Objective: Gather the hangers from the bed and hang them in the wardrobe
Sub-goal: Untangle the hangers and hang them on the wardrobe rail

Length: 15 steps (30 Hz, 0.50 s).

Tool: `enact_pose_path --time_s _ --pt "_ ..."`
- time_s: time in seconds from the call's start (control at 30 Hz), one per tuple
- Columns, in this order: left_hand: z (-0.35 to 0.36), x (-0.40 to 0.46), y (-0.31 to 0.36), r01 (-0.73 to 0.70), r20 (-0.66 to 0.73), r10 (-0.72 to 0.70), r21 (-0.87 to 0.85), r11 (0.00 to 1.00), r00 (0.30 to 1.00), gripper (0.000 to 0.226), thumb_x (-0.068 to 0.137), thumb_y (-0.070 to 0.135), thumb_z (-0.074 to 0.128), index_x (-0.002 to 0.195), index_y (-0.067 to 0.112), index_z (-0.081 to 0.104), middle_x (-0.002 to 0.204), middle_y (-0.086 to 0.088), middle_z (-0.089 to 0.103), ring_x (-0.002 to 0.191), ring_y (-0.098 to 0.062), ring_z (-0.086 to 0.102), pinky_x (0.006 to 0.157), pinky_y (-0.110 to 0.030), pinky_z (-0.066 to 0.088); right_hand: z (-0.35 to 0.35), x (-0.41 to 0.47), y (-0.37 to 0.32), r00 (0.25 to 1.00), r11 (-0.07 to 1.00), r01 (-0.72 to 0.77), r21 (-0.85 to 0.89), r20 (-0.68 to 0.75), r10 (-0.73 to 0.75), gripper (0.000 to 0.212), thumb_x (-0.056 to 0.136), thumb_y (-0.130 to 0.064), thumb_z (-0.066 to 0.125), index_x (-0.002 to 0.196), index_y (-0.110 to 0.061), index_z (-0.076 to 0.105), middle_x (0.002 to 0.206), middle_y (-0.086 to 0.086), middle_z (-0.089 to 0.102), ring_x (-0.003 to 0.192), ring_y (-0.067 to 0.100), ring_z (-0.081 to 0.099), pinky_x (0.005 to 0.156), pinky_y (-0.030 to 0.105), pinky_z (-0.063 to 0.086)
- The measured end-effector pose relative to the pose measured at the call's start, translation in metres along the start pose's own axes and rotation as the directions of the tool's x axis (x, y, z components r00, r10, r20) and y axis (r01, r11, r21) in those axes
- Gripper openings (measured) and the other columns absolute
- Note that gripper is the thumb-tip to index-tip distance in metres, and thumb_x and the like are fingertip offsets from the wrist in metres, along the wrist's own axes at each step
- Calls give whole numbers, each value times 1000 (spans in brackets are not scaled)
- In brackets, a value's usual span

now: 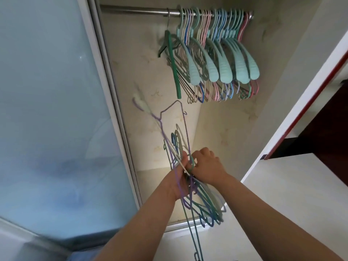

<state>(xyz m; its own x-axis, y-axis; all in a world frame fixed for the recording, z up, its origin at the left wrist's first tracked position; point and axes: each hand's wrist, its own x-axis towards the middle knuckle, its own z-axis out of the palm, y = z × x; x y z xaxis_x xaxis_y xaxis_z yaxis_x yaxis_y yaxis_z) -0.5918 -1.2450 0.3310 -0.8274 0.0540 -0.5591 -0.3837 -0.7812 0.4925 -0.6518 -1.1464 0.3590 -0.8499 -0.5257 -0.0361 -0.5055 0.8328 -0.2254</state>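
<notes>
Both hands, the left hand [178,178] and right hand [207,166], grip thin tangled wire hangers [199,202] at lower middle; their curled fingers are mostly hidden.

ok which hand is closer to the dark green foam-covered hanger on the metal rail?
Left, marginally. The left hand sits almost straight below the dark green foam-covered hanger; the right hand is below and further right. Both grip the bundle of wire hangers.

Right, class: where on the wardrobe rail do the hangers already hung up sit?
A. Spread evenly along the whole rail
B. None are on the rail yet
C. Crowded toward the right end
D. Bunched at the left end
C: the hung hangers crowd the right part of the rail, whose left stretch is bare.
</notes>
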Motion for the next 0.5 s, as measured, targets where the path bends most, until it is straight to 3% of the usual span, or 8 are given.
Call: enact_pose_path --time_s 0.07,0.13,0.2,0.27,0.37,0.43,0.5 --pt "3 2 -1 -34 -46 35 8 999 998 58 68 62 66 100 14 69 94 -7 73 84 -21 68 67 -31 56 -5 1 0 996 998 9 57 -86 -4 30 85 -43 51 109 -24 58 113 3 51 109 24 49 91 37 39" --pt "7 3 -2 -44 -96 47 42 998 994 46 80 58 62 89 13 67 82 -7 70 79 -21 66 65 -30 53 -9 2 -1 996 986 60 158 -68 -50 21 84 -31 57 102 -21 62 103 4 59 98 24 57 79 31 43" --pt "8 2 -5 -35 -117 40 48 998 992 41 87 50 60 84 10 67 75 -8 69 68 -20 66 56 -28 52 -14 2 4 994 958 62 282 69 -85 15 87 -21 56 95 -16 68 93 6 65 87 22 62 71 27 41" --pt "4 5 -7 -43 -152 43 0 999 987 35 89 40 63 74 9 64 59 -5 65 48 -17 63 44 -23 49 -24 0 14 971 902 -19 431 223 -86 21 94 -19 53 102 -13 71 96 4 68 82 14 61 72 25 43" --pt "-4 12 -9 -33 -266 20 -45 998 964 37 88 24 69 58 11 52 43 -2 55 35 -13 53 39 -20 43 -49 -14 20 977 822 -115 558 215 -9 43 98 -44 42 116 -13 65 118 0 66 94 14 62 84 27 48" --pt "-3 12 -8 -46 -324 33 -34 998 945 37 93 24 63 60 10 51 44 -3 54 36 -14 52 38 -19 42 -62 -28 7 966 819 -77 568 246 -80 53 91 -62 36 112 -21 64 116 -7 63 101 13 61 94 32 46" --pt "7 12 -3 -58 -355 59 14 998 933 30 99 22 51 72 9 53 59 -7 53 49 -18 52 42 -23 43 -58 -43 -11 927 947 42 319 342 -156 48 86 -65 49 111 -26 58 111 -12 58 102 14 59 91 32 46"
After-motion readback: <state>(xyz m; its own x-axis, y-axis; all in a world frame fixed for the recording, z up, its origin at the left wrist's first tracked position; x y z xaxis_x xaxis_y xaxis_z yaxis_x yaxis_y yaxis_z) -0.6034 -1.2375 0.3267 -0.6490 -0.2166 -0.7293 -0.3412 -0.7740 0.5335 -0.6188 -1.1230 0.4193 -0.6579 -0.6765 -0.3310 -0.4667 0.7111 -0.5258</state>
